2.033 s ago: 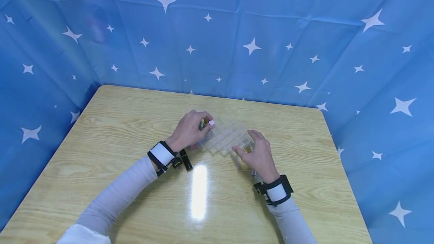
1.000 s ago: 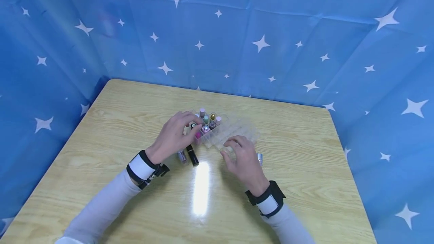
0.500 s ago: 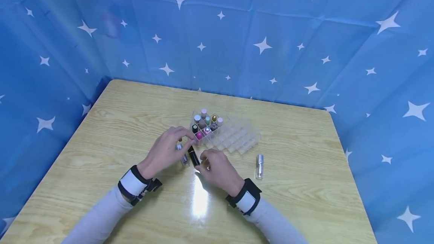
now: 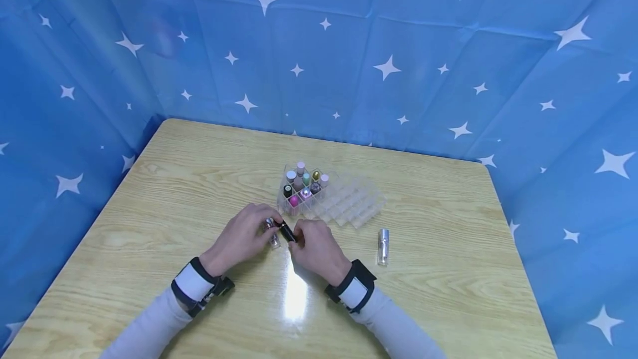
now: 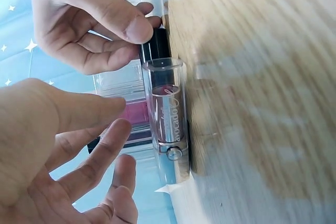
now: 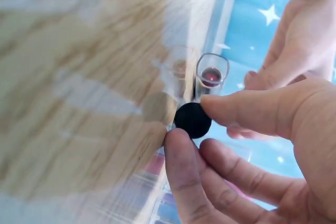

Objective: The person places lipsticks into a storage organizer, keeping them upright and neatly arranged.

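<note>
A black lipstick tube (image 4: 287, 232) lies slanted on the table between both hands. My right hand (image 4: 319, 248) pinches its near end between thumb and fingers; the round black end shows in the right wrist view. My left hand (image 4: 241, 237) hovers at the tube's far end, its fingers loosely bent with a gap between thumb and forefinger in the left wrist view. A clear-cased lipstick (image 5: 169, 124) with silvery lettering lies right beside the left fingers, partly covering the black tube in that view. Behind both hands stands a clear compartment organizer (image 4: 349, 204).
Several lipsticks and small bottles, one with a pink cap (image 4: 294, 201), stand in the organizer's left compartments. A silver-capped clear tube (image 4: 382, 247) lies to the right on the wooden table (image 4: 438, 270). A blue star-printed curtain (image 4: 339, 43) hangs behind and at the sides.
The left hand has let go of a pink-capped item in the organizer and come down toward the near left. The right hand has moved left from the organizer and taken hold of the black lipstick tube.
</note>
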A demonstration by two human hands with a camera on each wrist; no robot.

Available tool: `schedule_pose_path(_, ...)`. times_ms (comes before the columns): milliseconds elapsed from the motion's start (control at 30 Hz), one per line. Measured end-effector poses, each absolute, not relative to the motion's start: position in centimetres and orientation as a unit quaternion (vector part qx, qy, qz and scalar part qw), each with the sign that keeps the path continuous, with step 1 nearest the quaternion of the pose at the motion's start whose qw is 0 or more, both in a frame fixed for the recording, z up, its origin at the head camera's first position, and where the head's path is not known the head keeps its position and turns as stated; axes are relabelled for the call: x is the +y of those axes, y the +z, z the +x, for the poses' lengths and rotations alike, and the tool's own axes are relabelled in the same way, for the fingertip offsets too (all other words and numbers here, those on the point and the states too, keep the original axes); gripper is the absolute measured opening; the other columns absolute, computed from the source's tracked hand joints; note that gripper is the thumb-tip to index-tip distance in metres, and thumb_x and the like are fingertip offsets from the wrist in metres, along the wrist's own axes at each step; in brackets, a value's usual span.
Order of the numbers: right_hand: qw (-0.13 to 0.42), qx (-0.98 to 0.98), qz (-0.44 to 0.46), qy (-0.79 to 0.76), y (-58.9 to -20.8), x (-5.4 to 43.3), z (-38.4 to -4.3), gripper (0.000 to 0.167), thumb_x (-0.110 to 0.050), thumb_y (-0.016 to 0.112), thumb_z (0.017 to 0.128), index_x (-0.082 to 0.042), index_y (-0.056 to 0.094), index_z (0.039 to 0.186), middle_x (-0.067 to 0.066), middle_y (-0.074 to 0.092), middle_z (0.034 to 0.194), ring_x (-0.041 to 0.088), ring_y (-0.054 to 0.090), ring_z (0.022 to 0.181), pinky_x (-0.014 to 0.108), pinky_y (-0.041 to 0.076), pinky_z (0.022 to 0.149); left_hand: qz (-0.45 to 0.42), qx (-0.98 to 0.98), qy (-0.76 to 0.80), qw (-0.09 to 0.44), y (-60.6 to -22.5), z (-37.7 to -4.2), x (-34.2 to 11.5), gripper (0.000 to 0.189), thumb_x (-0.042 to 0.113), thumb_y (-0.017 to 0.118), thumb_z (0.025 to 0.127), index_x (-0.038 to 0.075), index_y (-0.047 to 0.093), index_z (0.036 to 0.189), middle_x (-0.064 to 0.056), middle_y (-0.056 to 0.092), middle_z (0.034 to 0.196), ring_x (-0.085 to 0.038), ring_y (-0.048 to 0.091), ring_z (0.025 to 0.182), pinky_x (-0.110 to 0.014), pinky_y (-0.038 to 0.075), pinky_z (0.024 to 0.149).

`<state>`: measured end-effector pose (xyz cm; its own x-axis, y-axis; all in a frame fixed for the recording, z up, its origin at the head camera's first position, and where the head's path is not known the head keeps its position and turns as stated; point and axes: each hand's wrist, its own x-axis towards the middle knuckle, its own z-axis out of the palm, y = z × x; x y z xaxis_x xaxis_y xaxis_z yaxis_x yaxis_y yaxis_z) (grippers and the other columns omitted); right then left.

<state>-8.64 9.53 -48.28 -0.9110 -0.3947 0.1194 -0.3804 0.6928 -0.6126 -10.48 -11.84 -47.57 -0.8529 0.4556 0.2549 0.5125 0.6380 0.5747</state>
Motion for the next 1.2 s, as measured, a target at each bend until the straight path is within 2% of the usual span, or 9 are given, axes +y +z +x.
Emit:
schedule_pose_path(100, 0.006, 0.921, -0.198, -0.336, -48.2, 10.1, -8.6, 0.008, 0.0, 0.079, 0.085, -0.004, 0.071, 0.085, 0.004, 0.07, 0.078, 0.008, 0.06, 0.067, 0.018, 0.051, 0.057, -0.272, -0.903, -0.332, 0.04, -47.6, -10.4, -11.6, 0.02, 0.005, 0.086, 0.088, 0.012, 0.079, 0.105, -0.001, 0.078, 0.11, -0.025, 0.068, 0.098, -0.041, 0.058, 0.085)
schedule_pose_path(333, -0.007, 0.915, -0.19, -0.355, -46.9, 12.1, -8.1, 0.008, 0.0, 0.079, 0.085, -0.006, 0.074, 0.086, 0.003, 0.072, 0.08, 0.01, 0.064, 0.07, 0.021, 0.055, 0.063, -0.304, -0.898, -0.317, 0.039, -47.6, -10.1, -10.6, 0.033, 0.008, 0.087, 0.087, 0.01, 0.077, 0.118, -0.009, 0.075, 0.127, -0.028, 0.067, 0.116, -0.047, 0.059, 0.1)
schedule_pose_path(467, -0.021, 0.912, -0.192, -0.361, -45.8, 13.0, -7.6, 0.01, 0.001, 0.081, 0.085, -0.007, 0.075, 0.088, 0.004, 0.075, 0.084, 0.012, 0.068, 0.074, 0.021, 0.059, 0.067, -0.33, -0.89, -0.311, 0.035, -47.6, -10.1, -9.9, 0.035, 0.009, 0.087, 0.088, 0.011, 0.075, 0.12, -0.012, 0.072, 0.134, -0.028, 0.066, 0.119, -0.047, 0.059, 0.101)
schedule_pose_path(633, -0.042, 0.907, -0.197, -0.369, -44.6, 13.7, -6.9, 0.011, 0.001, 0.083, 0.086, -0.005, 0.075, 0.09, 0.003, 0.075, 0.086, 0.012, 0.07, 0.075, 0.023, 0.062, 0.069, -0.349, -0.882, -0.313, 0.039, -47.6, -10.1, -9.3, 0.03, 0.011, 0.086, 0.09, 0.013, 0.074, 0.117, -0.01, 0.073, 0.131, -0.028, 0.068, 0.118, -0.046, 0.059, 0.102)
schedule_pose_path(800, -0.06, 0.902, -0.199, -0.377, -43.5, 14.1, -6.4, 0.012, 0.001, 0.084, 0.086, -0.003, 0.076, 0.094, 0.006, 0.076, 0.087, 0.014, 0.071, 0.075, 0.034, 0.065, 0.07, -0.35, -0.878, -0.323, 0.05, -47.6, -10.0, -8.9, 0.027, 0.013, 0.084, 0.093, 0.014, 0.074, 0.118, -0.012, 0.074, 0.132, -0.033, 0.066, 0.13, -0.052, 0.056, 0.11)
schedule_pose_path(900, -0.073, 0.902, -0.202, -0.375, -43.1, 14.4, -6.3, 0.013, -0.001, 0.085, 0.087, -0.002, 0.077, 0.097, 0.008, 0.077, 0.089, 0.019, 0.073, 0.077, 0.037, 0.066, 0.07, -0.348, -0.874, -0.335, 0.052, -47.5, -9.9, -8.6, 0.027, 0.012, 0.084, 0.093, 0.015, 0.073, 0.118, -0.013, 0.074, 0.132, -0.033, 0.068, 0.128, -0.052, 0.058, 0.106)
schedule_pose_path(1033, -0.093, 0.893, -0.209, -0.389, -42.9, 15.0, -6.2, 0.022, -0.005, 0.088, 0.086, -0.002, 0.077, 0.104, 0.01, 0.079, 0.098, 0.028, 0.076, 0.087, 0.034, 0.066, 0.074, -0.345, -0.864, -0.364, 0.044, -47.4, -9.7, -8.1, 0.027, 0.012, 0.083, 0.094, 0.016, 0.072, 0.117, -0.006, 0.076, 0.124, -0.022, 0.073, 0.112, -0.041, 0.063, 0.09)
schedule_pose_path(1133, -0.1, 0.875, -0.212, -0.424, -43.1, 15.5, -6.1, 0.03, -0.005, 0.089, 0.085, -0.003, 0.076, 0.111, 0.01, 0.079, 0.106, 0.028, 0.077, 0.095, 0.033, 0.067, 0.079, -0.349, -0.846, -0.401, 0.031, -47.4, -9.6, -7.7, 0.025, 0.009, 0.081, 0.094, 0.015, 0.07, 0.116, 0.0, 0.075, 0.115, -0.016, 0.073, 0.104, -0.035, 0.063, 0.083)
schedule_pose_path(1200, -0.097, 0.858, -0.218, -0.455, -43.4, 15.7, -6.1, 0.03, -0.003, 0.088, 0.086, -0.003, 0.076, 0.114, 0.01, 0.08, 0.109, 0.027, 0.078, 0.096, 0.035, 0.067, 0.082, -0.354, -0.831, -0.428, 0.023, -47.5, -9.5, -7.5, 0.025, 0.006, 0.08, 0.095, 0.013, 0.069, 0.116, 0.001, 0.073, 0.112, -0.016, 0.073, 0.104, -0.034, 0.065, 0.084)
